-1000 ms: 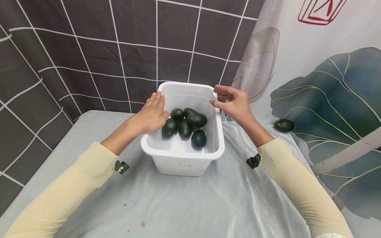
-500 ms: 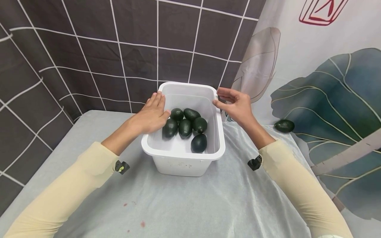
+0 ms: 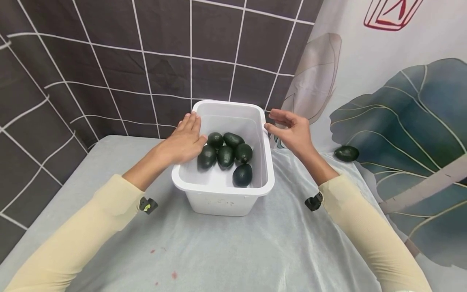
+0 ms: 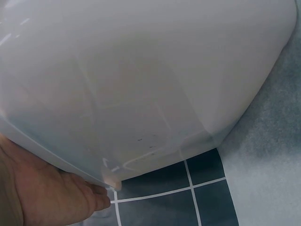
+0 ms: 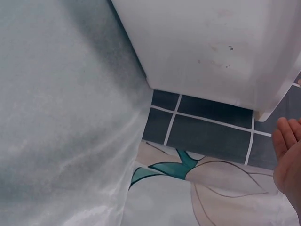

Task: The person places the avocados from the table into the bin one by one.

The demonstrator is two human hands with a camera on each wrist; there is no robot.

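Observation:
A white plastic tub [image 3: 220,202] stands on the cloth-covered table, with several dark green avocados [image 3: 226,156] lying in its bottom. My left hand [image 3: 182,142] lies flat on the tub's left rim, fingers straight and pointing away; the left wrist view has that hand [image 4: 56,193] against the tub's side. Just outside the right rim is my right hand [image 3: 292,129], holding nothing, its fingers slightly bent and the thumb close to the edge. In the right wrist view this hand [image 5: 289,155] shows at the right edge, its fingers apart from the tub wall [image 5: 211,52].
One more avocado [image 3: 346,153] lies on the table at the far right, by the patterned curtain [image 3: 401,121]. A dark tiled-pattern backdrop [image 3: 164,73] hangs behind the tub. The grey cloth [image 3: 219,251] bears a few reddish spots.
Inside the tub, an avocado at the right has rolled and settled, and the front one has shifted slightly nearer. My right hand has drawn a little to the right. The left hand stays put.

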